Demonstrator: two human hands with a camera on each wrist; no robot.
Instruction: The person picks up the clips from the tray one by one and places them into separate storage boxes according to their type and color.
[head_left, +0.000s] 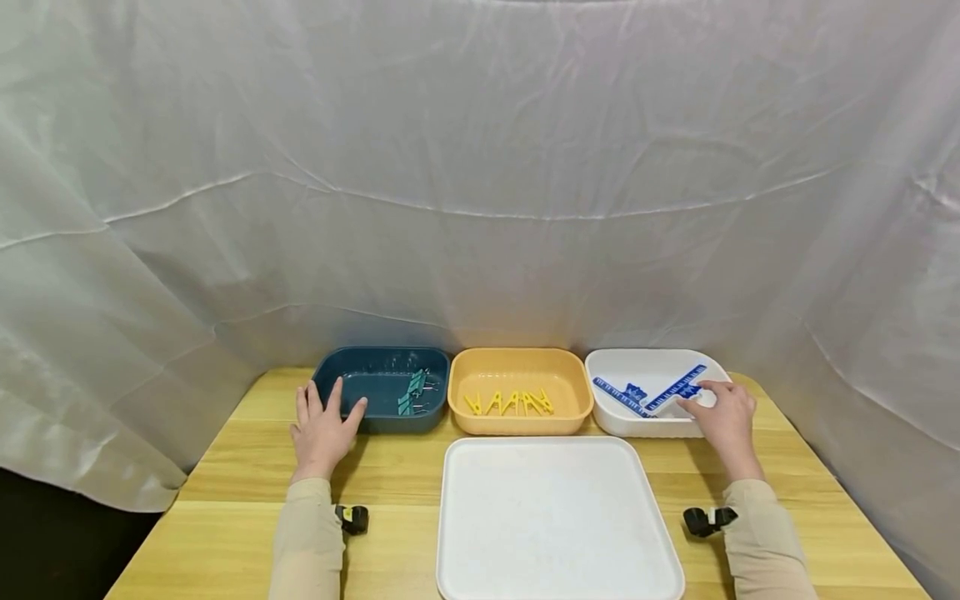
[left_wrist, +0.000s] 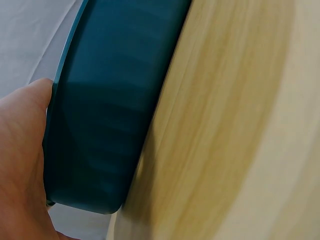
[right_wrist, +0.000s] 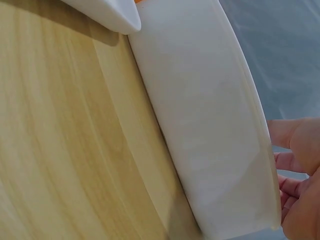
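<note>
My left hand (head_left: 324, 433) lies over the near left corner of a dark teal bin (head_left: 352, 423), fingers spread, with the thumb along the front rim. Several teal clips with metal wire handles (head_left: 414, 393) sit in that bin, apart from the hand. At the right end of a white bin (head_left: 637, 427), my right hand (head_left: 727, 417) pinches the blue figure on a blue-and-white ruler-like strip (head_left: 675, 388) between thumb and finger. A similar strip (head_left: 621, 395) lies to its left. In the right wrist view, the bin's wall hides the fingertips.
Between the two bins stands a yellow bin (head_left: 521, 427) holding several yellow clothespins (head_left: 513, 403). A white tray (head_left: 555, 517) lies in front, on the wooden table (head_left: 390, 533). Pale curtain fabric (head_left: 510, 167) hangs behind and along both sides.
</note>
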